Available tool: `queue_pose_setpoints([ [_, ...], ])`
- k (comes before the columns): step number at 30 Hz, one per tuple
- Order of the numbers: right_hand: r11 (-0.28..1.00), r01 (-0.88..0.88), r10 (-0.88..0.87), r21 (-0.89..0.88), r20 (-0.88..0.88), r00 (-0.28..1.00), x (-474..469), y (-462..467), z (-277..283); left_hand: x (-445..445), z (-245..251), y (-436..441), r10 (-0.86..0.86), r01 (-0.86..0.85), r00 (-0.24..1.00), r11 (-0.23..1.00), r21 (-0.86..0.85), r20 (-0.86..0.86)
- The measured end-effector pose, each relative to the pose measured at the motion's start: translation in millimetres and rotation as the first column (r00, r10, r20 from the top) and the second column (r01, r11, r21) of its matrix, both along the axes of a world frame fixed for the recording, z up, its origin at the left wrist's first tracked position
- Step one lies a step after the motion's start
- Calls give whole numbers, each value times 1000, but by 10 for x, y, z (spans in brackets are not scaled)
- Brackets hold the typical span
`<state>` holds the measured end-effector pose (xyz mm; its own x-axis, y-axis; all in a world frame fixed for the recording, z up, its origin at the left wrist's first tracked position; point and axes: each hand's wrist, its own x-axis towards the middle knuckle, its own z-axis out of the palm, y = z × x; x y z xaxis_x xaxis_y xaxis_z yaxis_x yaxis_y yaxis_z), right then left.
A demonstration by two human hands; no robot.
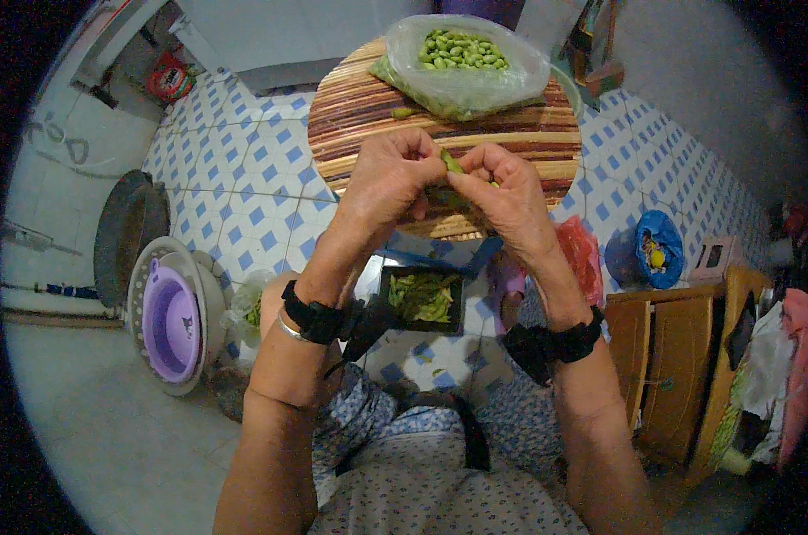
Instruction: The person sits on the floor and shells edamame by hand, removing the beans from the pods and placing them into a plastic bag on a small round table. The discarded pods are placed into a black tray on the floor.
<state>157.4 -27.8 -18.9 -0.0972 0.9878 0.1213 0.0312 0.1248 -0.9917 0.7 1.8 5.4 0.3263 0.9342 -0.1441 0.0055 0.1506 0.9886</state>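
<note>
A green bean pod (450,161) is pinched between my two hands, above the near part of a round table with a striped top (350,100). My left hand (397,170) grips the pod's left end, and my right hand (501,187) grips its right end. Beyond them, a clear plastic bag (470,90) lies open with shelled green beans (460,50) in it. A small green pod piece (401,114) rests on the tabletop between the bag and my left hand. Below my wrists, a dark rectangular container (420,326) holds empty-looking green pods (420,297).
At the left stand a purple basin (170,324) inside larger grey basins and a clear bag with green contents (251,307). To the right are a red plastic bag (581,257), a blue-lined bin (659,249) and a wooden cabinet (678,374). The floor is tiled.
</note>
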Motion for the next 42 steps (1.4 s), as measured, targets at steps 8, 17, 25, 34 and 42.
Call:
queue_pose_setpoints([
  [8, 950, -151, 51, -272, -345, 937, 42, -42, 71, 27, -31, 15, -13, 12, 999, 1000, 20, 38],
  [17, 944, -207, 132, -257, -279, 951, 61, -34, 51, 14, 16, 14, -105, 103, 991, 994, 22, 80],
  [25, 922, -242, 92, -301, -436, 895, 75, -38, 68, -7, -38, 44, -174, 175, 963, 984, 17, 207],
  [34, 948, -153, 15, -279, -441, 897, 58, -59, 72, 55, -77, 11, -148, 131, 973, 986, 104, 174],
  [42, 943, -180, 75, -278, -351, 933, 88, -32, 73, 124, -111, -2, -67, 48, 982, 993, 108, 177],
])
